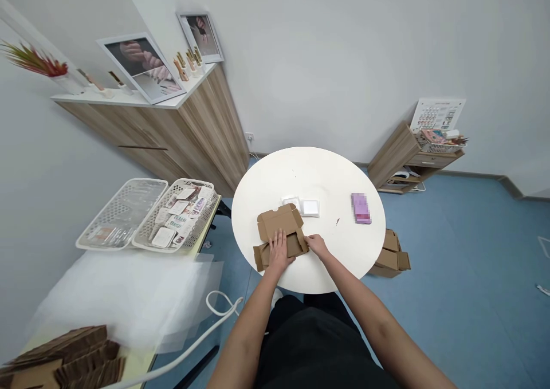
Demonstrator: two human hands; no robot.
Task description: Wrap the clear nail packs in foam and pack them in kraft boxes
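A brown cardboard mailer box [279, 221] lies partly folded on the round white table [275, 174], its lid panel tipped away from me and its side flaps sticking out. My left hand [280, 250] rests on the box with the fingers stretched out, pressing near its front part. At the box's right end, my right hand [317, 244] has its fingers closed on the side flap. Just behind the box are two small white packets; the right packet [310, 208] shows fully, while the left packet [290, 201] is partly covered by the lid.
A purple packet [361, 208] lies on the table's right side. Cardboard boxes [389, 257] stand on the floor beyond. To the left, a side table holds two white baskets [136, 243], translucent sheets [116, 291] and stacked flat cardboard [81, 354]. A white cable [189, 352] runs there.
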